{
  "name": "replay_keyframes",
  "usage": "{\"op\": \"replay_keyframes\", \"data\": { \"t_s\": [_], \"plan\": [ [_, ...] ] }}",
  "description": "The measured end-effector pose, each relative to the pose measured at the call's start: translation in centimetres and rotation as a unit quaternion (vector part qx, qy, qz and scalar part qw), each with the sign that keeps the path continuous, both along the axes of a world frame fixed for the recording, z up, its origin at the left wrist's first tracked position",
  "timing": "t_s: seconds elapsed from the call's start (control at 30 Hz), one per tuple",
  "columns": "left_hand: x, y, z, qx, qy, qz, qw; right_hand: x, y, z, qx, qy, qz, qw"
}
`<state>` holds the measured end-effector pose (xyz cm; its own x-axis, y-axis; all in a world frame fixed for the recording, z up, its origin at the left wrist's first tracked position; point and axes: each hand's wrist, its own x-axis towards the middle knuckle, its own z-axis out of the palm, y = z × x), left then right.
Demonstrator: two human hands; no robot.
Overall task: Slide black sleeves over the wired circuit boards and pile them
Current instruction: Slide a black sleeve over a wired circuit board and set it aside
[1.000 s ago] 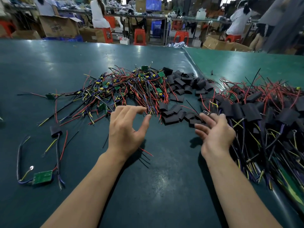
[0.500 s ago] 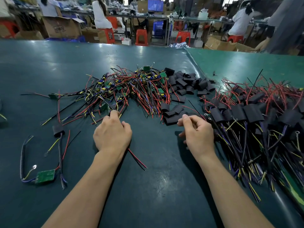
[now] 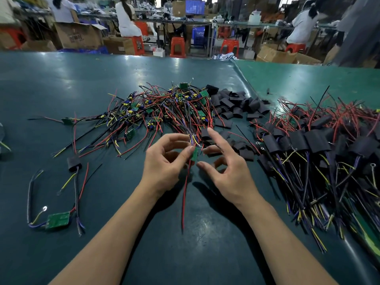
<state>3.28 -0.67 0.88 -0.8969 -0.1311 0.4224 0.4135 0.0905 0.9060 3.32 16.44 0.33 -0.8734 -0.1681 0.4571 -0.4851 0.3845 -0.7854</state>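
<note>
Two hands at work: left hand point(image 3: 164, 161) pinches a light, floppy-wired circuit board point(image 3: 194, 154) by its edge; right hand point(image 3: 228, 167) open, empty.

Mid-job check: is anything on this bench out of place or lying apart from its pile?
Yes. A bare green circuit board with wires and a wired board in a black sleeve lie alone at the near left, apart from the unsleeved heap and the finished pile. The left hand holds a green board.
</note>
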Motion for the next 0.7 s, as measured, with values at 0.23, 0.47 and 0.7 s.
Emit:
{"op": "replay_keyframes", "data": {
  "t_s": [0.23, 0.47, 0.7],
  "plan": [
    [0.1, 0.0, 0.0, 0.039, -0.017, -0.06, 0.997, -0.2, -0.2, 0.0, 0.018, 0.006, 0.039, 0.999],
    [0.0, -0.1, -0.3, -0.087, 0.039, -0.005, 0.995, 0.1, -0.8, 0.9, -0.158, -0.033, -0.017, 0.987],
    [-0.3, -0.2, -0.5, -0.313, 0.122, 0.117, 0.935, 0.1, 0.8, 2.5, -0.415, -0.217, 0.042, 0.883]
  ]
}}
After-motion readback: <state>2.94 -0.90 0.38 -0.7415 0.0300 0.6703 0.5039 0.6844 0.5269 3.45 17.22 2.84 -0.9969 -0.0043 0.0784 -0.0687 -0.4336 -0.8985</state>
